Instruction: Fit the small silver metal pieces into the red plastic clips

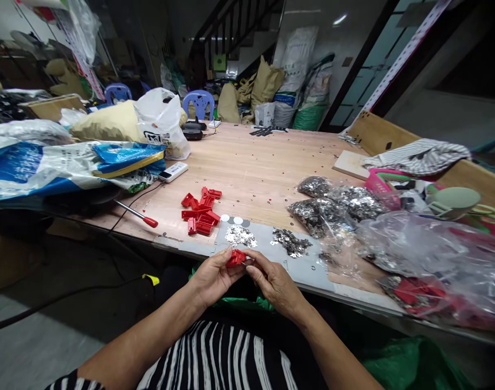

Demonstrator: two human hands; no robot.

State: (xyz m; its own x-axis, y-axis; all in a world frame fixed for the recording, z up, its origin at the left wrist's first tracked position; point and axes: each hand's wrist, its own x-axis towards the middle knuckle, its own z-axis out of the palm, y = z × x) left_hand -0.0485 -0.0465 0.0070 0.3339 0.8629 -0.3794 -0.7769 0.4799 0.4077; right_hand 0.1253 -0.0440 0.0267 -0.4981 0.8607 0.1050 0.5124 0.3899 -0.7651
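Observation:
At the table's front edge, my left hand is closed around a small red plastic housing. My right hand pinches a thin, shiny metal piece against the housing's right side. Whether that piece is inside the housing I cannot tell, as the fingers cover part of it. Just beyond my hands lies a pile of flat silver metal pieces, with a darker pile of small metal pieces to its right. Several more red plastic housings are heaped to the left.
Both metal piles rest on a grey sheet. Clear bags of metal parts and a pink basket crowd the right side. On the left are a red-handled screwdriver, a white device and large plastic sacks.

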